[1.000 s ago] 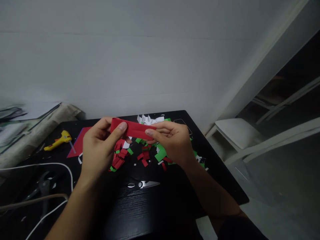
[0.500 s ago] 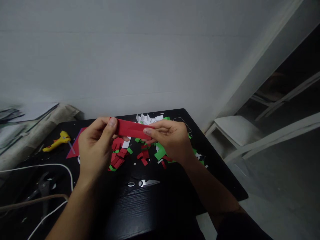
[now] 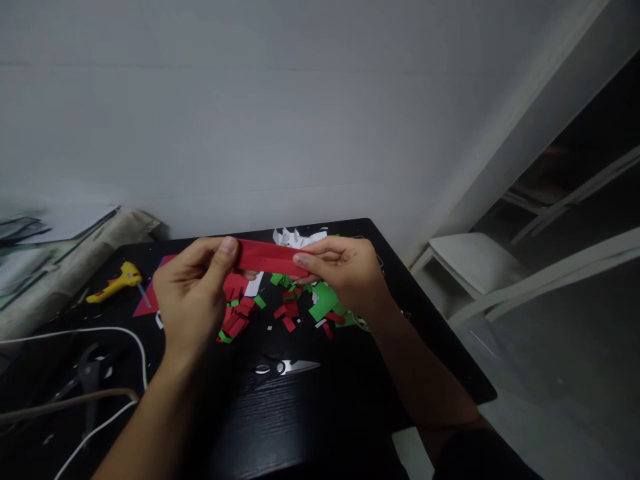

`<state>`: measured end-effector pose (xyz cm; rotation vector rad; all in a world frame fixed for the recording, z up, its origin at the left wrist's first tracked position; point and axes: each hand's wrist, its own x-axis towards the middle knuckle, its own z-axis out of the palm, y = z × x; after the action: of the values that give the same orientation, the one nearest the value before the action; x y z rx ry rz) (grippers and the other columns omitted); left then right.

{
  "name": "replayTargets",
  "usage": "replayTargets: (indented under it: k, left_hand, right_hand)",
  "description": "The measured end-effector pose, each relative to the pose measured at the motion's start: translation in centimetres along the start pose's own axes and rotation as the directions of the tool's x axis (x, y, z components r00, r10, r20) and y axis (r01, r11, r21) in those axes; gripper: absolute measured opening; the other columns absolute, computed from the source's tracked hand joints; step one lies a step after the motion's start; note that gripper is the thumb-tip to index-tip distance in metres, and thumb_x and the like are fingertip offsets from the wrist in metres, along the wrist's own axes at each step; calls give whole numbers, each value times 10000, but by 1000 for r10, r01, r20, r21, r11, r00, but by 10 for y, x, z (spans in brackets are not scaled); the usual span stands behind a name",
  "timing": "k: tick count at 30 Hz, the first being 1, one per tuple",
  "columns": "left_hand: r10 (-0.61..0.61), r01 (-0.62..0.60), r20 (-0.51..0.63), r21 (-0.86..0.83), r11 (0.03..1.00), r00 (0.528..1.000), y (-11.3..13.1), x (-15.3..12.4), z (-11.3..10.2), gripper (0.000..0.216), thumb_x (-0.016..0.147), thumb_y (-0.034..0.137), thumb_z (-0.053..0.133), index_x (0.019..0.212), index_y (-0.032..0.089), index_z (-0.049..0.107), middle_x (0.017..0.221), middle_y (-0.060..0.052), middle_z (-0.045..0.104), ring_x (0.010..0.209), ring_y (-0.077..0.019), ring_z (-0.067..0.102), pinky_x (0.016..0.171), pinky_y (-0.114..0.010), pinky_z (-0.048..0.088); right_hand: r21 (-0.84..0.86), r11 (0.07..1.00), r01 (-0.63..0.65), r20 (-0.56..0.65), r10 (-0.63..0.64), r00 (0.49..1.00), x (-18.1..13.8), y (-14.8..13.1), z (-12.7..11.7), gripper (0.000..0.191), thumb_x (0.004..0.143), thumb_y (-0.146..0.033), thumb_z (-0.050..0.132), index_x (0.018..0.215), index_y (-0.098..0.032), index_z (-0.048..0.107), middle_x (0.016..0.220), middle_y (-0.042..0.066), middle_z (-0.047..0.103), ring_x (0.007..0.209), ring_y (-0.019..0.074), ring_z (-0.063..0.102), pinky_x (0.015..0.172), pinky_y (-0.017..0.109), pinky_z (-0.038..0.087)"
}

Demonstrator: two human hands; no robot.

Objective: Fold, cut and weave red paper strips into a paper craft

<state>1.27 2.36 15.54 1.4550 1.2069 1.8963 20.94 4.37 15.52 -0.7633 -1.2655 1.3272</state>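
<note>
A strip of red paper [image 3: 267, 257] is stretched between my two hands above the black table [image 3: 280, 427]. My left hand [image 3: 195, 287] pinches its left end, thumb on top. At the right end my right hand [image 3: 345, 273] grips it between thumb and fingers. Faint crease lines run along the strip. Below lie red paper pieces [image 3: 237, 320], green paper pieces [image 3: 325, 301] and crumpled white paper [image 3: 297, 238]. Nearer to me, a pair of scissors [image 3: 295, 367] rests on the table, its dark handles hard to make out.
On the left are a yellow glue gun [image 3: 117, 283], a white cable [image 3: 100, 330] and pliers [image 3: 89, 373] in shadow. A wrapped bundle [image 3: 100, 257] lies along the far left. A white chair [image 3: 465, 260] stands right of the table, and a pale wall [image 3: 300, 133] rises behind.
Both hands still hold the red paper strip. The right hand and the strip's right end have shifted slightly to the right; the left thumb has moved a little the same way.
</note>
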Motion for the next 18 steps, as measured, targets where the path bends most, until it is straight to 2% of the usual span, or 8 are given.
replayTargets:
  k: [3, 6, 11, 18]
  left_hand:
    - [-15, 15, 2, 109, 994, 1000, 3, 0, 0, 140, 893, 389, 788, 860, 255, 814, 642, 31, 713, 543, -105, 643, 546, -229, 535]
    - [-37, 35, 19, 131, 991, 999, 5, 1, -2, 119, 880, 339, 799, 866, 221, 811, 650, 15, 743, 554, -110, 678, 576, -222, 560]
    - [84, -80, -16, 192, 978, 996, 5, 1, -2, 78, 880, 274, 793, 830, 215, 793, 662, 15, 758, 579, -100, 693, 585, -198, 545]
    - [-1, -10, 71, 158, 987, 997, 2, 1, -4, 123, 918, 347, 756, 909, 232, 797, 721, 6, 769, 648, -127, 727, 689, -239, 614]
  right_hand:
    - [-1, 1000, -18, -22, 18, 1000, 3, -1, -2, 231, 683, -319, 935, 805, -188, 789, 747, 22, 800, 676, 182, 779, 697, 344, 707]
    - [-9, 1000, -29, -43, 29, 999, 5, -5, -5, 247, 663, -306, 945, 801, -176, 788, 731, 28, 799, 646, 181, 777, 683, 337, 703]
    - [-43, 998, -39, -42, 37, 998, 5, -9, -6, 223, 688, -308, 925, 809, -179, 789, 748, 29, 805, 648, 181, 777, 692, 347, 700]
    - [-39, 999, -24, -76, 21, 997, 6, -6, -6, 200, 705, -302, 909, 803, -182, 783, 752, 30, 804, 662, 182, 778, 698, 345, 692]
